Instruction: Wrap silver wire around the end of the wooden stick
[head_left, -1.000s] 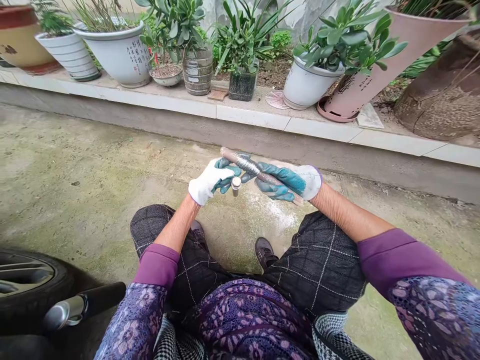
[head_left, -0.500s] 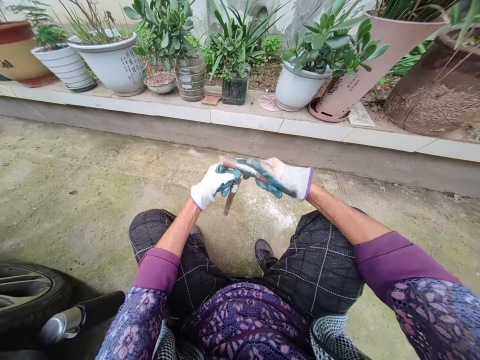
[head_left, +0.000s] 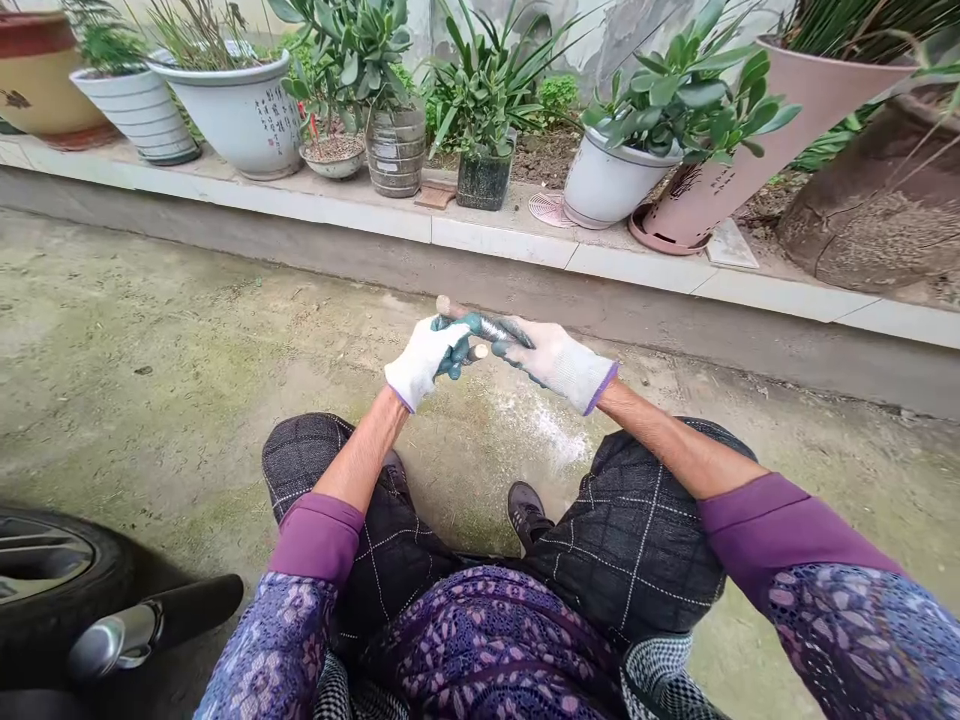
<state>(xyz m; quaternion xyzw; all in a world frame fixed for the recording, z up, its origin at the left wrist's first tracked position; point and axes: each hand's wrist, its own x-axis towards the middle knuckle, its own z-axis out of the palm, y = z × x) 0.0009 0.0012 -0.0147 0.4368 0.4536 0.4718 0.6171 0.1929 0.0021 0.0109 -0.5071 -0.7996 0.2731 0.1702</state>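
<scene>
Both my hands wear white gloves with green palms and hold up a brown forked stick (head_left: 454, 308) above the ground between my knees. Silver wire (head_left: 492, 329) is wound round part of it. My left hand (head_left: 422, 362) is closed round the stick's left side, thumb along the top. One pale cut end sticks up past the fingers, and another cut end (head_left: 478, 352) points out below them. My right hand (head_left: 551, 358) grips the right part, its fingers beside the wire. That hand covers the rest of the stick.
White powder (head_left: 559, 437) is scattered on the concrete near my shoe (head_left: 527, 508). Ahead runs a tiled ledge (head_left: 495, 243) with several potted plants, including a white pot (head_left: 616, 180). A car wheel (head_left: 52, 570) and a metal-and-black cylinder (head_left: 142, 625) are at the lower left.
The stick has turned in my hands, so the branch that hung downward now points its cut end outward. My right hand has rolled over, from palm showing to back of the glove showing.
</scene>
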